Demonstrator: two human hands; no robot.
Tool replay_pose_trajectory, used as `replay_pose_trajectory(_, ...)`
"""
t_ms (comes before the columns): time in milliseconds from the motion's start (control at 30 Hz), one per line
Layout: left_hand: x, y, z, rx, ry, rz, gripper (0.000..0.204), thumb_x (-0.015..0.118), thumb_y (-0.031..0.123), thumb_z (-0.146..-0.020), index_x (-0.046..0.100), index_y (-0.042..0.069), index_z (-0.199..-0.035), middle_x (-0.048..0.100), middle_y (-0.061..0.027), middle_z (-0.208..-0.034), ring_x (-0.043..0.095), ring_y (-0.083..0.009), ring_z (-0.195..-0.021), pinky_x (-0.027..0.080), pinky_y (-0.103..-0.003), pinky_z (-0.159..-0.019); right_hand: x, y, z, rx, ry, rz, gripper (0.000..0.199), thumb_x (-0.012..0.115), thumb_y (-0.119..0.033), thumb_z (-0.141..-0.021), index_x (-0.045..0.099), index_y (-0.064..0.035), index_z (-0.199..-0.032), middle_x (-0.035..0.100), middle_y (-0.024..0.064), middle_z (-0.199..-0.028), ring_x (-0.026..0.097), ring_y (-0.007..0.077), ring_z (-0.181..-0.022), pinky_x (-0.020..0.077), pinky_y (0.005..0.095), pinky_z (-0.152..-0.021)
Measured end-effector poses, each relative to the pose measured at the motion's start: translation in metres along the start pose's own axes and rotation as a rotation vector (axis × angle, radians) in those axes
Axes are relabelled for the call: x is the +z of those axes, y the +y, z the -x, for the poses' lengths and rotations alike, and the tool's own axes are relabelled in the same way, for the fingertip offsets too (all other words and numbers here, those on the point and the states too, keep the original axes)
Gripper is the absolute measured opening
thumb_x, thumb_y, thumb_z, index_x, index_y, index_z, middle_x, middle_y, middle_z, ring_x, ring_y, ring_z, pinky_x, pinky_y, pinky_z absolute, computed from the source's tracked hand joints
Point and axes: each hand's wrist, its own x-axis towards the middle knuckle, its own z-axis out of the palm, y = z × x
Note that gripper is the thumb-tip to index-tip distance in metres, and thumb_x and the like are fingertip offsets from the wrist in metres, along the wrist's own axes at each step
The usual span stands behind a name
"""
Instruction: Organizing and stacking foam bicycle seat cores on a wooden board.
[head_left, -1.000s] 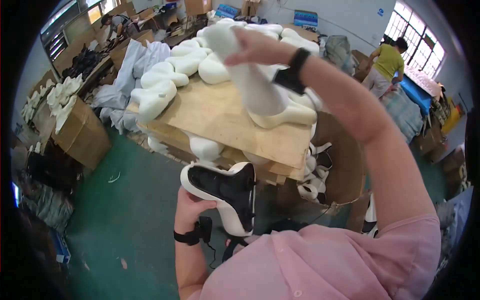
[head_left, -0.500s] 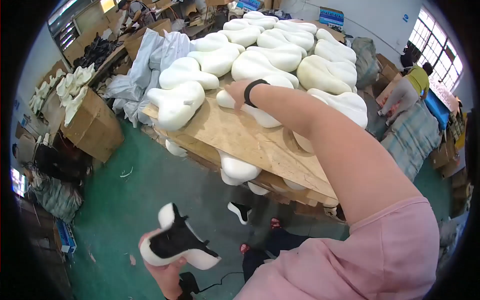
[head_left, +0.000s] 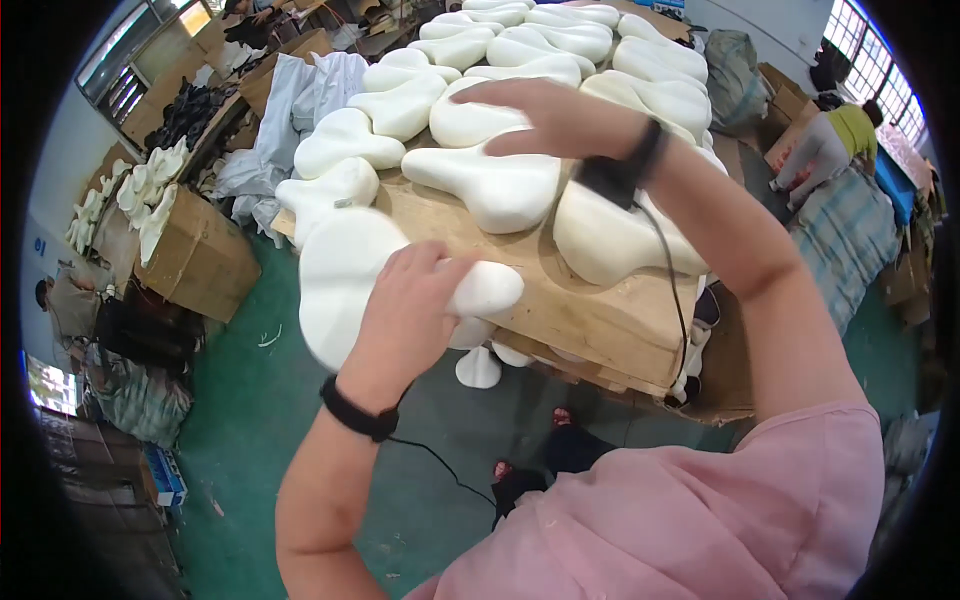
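Gripping a white saddle-shaped piece by its neck, our left hand curls over the top where the form narrows, probably because that slim part suits one hand better than the wide end. The broad end swings out to the left, past the front left corner of the wooden board, with its smooth side facing up; whether it touches the board we cannot tell.

Our right hand hangs over the rows with fingers stretched out and thumb well apart, and we see nothing in its grasp. Just below it lies a second white piece, narrow end to the left; we cannot tell whether any fingertip meets it.

Across the board, rows of white forms sit close together, rounded faces up, many with a narrow end tucked beside a neighbour's wide end, an arrangement that seems to save room and spare the smooth faces. More white forms show beneath the board's front edge. From our right wrist's dark device, a thin cable trails down, apart from our fingers.
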Motion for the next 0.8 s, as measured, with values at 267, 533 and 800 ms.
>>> replay_pose_trajectory(267, 0.086, -0.072, -0.051, 0.245, -0.139, 0.049, 0.059, 0.059, -0.013, -0.064, 0.059, 0.010, -0.119, 0.056, -0.0121, -0.117, 0.052, -0.0329, -0.109, 0.045, -0.039, -0.097, -0.062, -0.099, 0.245, 0.426, -0.253, -0.334, 0.040, 0.069, -0.011, -0.080, 0.062, -0.0032, -0.119, 0.069, 0.0120, -0.101, 0.066, 0.0246, -0.092, 0.0504, 0.0337, -0.083)
replay_pose_trajectory(533, 0.067, -0.065, -0.037, 0.088, 0.191, 0.064, 0.055, 0.070, -0.001, -0.070, 0.049, 0.006, -0.121, 0.049, -0.0145, -0.131, 0.042, -0.0346, -0.126, 0.036, -0.040, -0.106, 0.144, -0.143, 0.306, 0.669, -0.644, -1.202, 0.019, 0.057, -0.018, -0.093, 0.063, -0.0013, -0.100, 0.064, 0.0038, -0.075, 0.059, 0.0110, -0.065, 0.0481, 0.0259, -0.059)
replay_pose_trajectory(800, 0.169, -0.074, 0.263, -0.750, 0.446, 0.317, 0.034, 0.063, 0.004, -0.081, 0.054, 0.001, -0.114, 0.056, -0.0160, -0.116, 0.051, -0.0338, -0.113, 0.038, -0.041, -0.099, 0.467, -0.102, 0.308, 1.212, -0.519, -0.768, 0.021, 0.062, -0.020, -0.084, 0.061, -0.0036, -0.097, 0.066, 0.0089, -0.084, 0.064, 0.0226, -0.077, 0.0507, 0.0329, -0.069)
